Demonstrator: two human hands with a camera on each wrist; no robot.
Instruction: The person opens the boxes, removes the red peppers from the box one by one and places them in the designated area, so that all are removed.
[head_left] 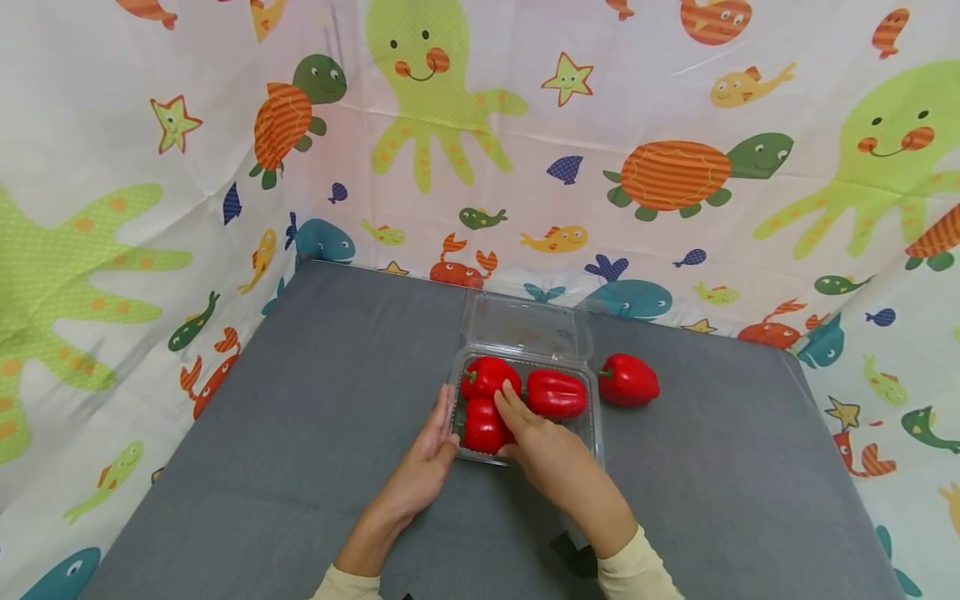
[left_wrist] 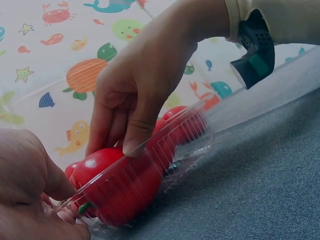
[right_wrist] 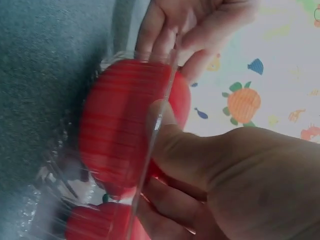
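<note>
A clear plastic clamshell container (head_left: 597,421) lies with three red bell peppers in it. My left hand (head_left: 420,471) holds its left side; in the left wrist view that hand (left_wrist: 22,185) pinches the rim at a corner. Inside, my right hand (head_left: 555,458) grips the front-left bell pepper (head_left: 482,429), thumb on the near side and fingers over the far side. Behind it sits another bell pepper (head_left: 487,375), touched by the right fingertips. The third bell pepper (head_left: 557,394) lies to the right. The right wrist view shows the gripped bell pepper (right_wrist: 112,110) through the ribbed wall.
The container's transparent lid (head_left: 525,325) is folded back toward the wall. Just right of the container, a further red bell pepper (head_left: 630,381) lies on the grey tabletop (head_left: 300,417). A cloth printed with sea animals (head_left: 480,108) hangs around the back and sides.
</note>
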